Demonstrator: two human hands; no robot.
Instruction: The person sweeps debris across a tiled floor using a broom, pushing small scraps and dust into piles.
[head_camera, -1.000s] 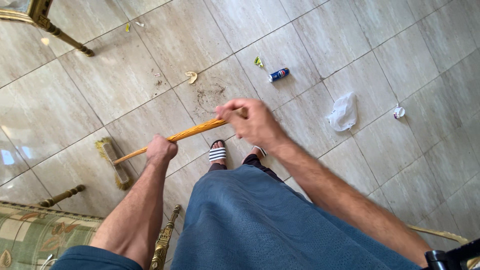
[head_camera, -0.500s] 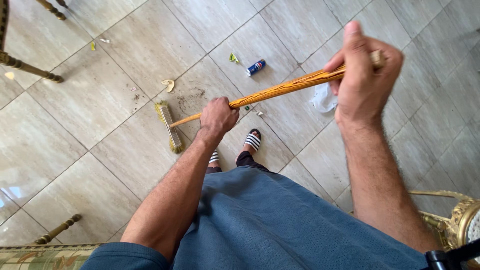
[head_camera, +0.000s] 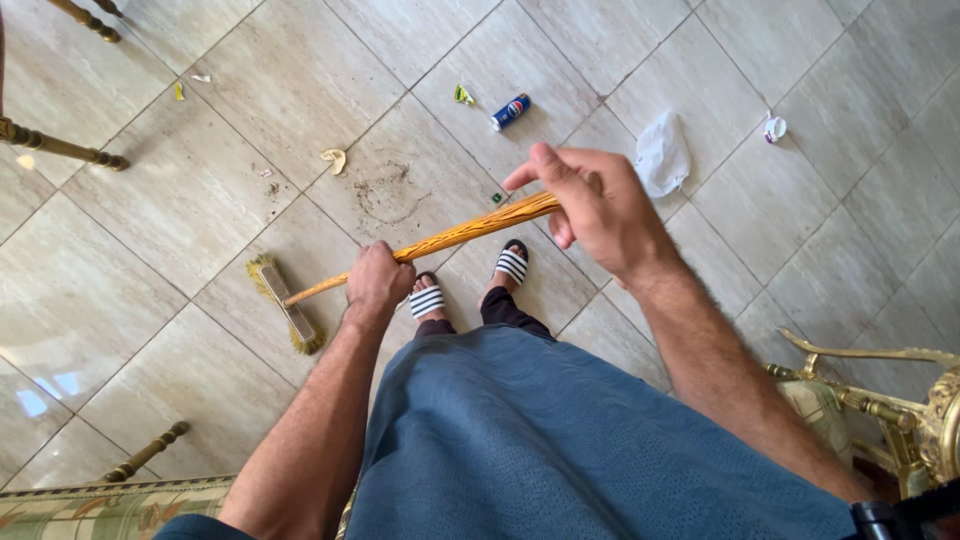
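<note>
Gripping the broom handle (head_camera: 460, 235): left hand (head_camera: 377, 282) fingers wrapped low, right hand (head_camera: 598, 205) fingers curled loosely near top.

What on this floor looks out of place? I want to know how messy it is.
Litter lies scattered on the tiles: a blue can on its side, crumpled white paper, small scraps and a dirt patch. Both hands grip the broom handle.

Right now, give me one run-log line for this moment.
left hand: gripping broom handle low | right hand: gripping its top | broom head: on tile floor | litter: can, white bag
</note>
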